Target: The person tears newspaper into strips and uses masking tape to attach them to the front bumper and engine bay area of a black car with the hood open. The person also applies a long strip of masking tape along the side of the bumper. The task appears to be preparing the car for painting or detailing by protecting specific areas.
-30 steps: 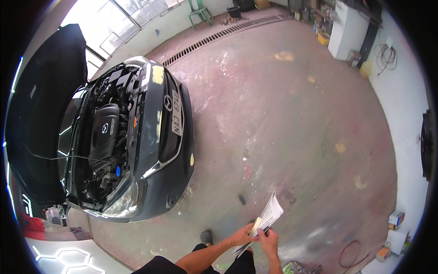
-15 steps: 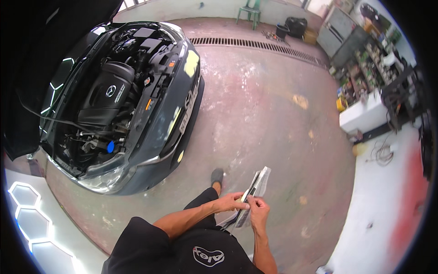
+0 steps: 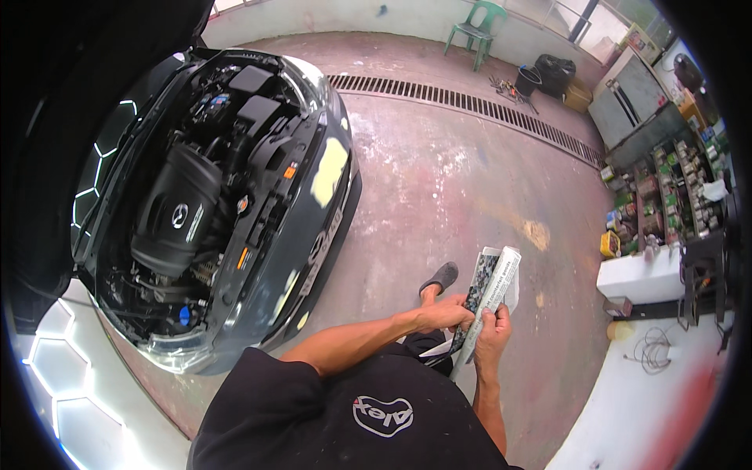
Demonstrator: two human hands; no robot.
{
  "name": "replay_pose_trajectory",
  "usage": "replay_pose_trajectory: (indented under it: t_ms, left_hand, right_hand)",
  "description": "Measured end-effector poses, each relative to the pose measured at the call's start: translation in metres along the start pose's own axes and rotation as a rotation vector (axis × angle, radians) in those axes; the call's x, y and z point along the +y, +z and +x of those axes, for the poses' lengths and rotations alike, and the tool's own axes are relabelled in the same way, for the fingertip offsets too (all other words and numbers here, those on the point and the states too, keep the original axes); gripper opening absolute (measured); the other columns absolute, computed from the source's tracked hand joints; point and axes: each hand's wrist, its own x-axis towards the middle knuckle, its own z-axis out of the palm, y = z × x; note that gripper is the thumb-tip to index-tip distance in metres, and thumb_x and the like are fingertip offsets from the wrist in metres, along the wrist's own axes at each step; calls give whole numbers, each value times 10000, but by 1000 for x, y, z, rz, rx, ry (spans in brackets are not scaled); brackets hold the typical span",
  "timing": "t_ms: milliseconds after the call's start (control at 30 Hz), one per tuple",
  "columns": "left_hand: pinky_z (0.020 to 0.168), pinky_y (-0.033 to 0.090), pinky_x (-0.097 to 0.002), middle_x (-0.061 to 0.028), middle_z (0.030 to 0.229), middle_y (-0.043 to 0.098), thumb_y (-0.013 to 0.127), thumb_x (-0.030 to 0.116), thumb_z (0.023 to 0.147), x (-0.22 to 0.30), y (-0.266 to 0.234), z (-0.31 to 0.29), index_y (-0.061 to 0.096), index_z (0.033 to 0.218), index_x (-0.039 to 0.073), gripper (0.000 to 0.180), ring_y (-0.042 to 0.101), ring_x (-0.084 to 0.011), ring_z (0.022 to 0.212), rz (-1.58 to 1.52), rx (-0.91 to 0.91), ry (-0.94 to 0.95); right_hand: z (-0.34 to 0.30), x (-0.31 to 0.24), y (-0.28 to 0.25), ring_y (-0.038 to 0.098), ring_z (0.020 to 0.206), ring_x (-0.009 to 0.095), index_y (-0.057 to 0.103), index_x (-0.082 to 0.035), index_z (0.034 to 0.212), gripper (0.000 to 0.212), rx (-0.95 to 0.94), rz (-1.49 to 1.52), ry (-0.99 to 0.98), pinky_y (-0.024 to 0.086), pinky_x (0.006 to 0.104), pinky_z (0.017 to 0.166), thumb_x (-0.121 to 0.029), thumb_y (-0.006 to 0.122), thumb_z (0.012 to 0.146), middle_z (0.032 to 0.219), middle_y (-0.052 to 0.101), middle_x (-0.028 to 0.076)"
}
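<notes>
My L hand (image 3: 448,315) & R hand (image 3: 492,333) both grip folded newspaper (image 3: 493,291), R of car (image 3: 301,211); loose layers could prob slip/tear if I pull unevenly.

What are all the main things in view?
Newspaper: count unclear, whitish, centre-right
Car: one, dark grey, left
Chair: one, green, far wall
Drain: one, dark, across floor
Bucket: one, black, beyond drain
Bag: one, black, beside bucket
Box: one, brown, beside bag
Cabinet: one, grey, upper right
Containers: many, mixed, right
Lights: several, white, lower left
Shoe: one, grey, centre
Shirt: one, black, bottom
Left hand: one, bare, on newspaper
Right hand: one, bare, on newspaper
</notes>
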Motion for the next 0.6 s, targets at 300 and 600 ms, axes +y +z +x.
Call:
replay_pose_trajectory:
  t_ms: [300, 600]
  left_hand:
    - [743, 459, -331, -10, 989, 628, 680, 82, 827, 193, -107, 248, 683, 1261, 43, 436, 554, -140, 858, -166, 123, 66]
    - [829, 464, -322, -6, 1096, 658, 719, 265, 975, 397, -229, 402, 652, 1334, 63, 417, 589, -127, 959, -174, 260, 130]
  right_hand:
    - [355, -53, -15, 632, 940, 105, 639, 14, 1287, 286, -195, 6, -4, 533, 287, 852, -79, 506, 1051, 1118, 713, 51]
    - [670, -124, 40, 652, 1001, 123, 637, 27, 1271, 240, -403, 0, 58, 549, 303, 884, -116, 565, 1092, 1160, 715, 68]
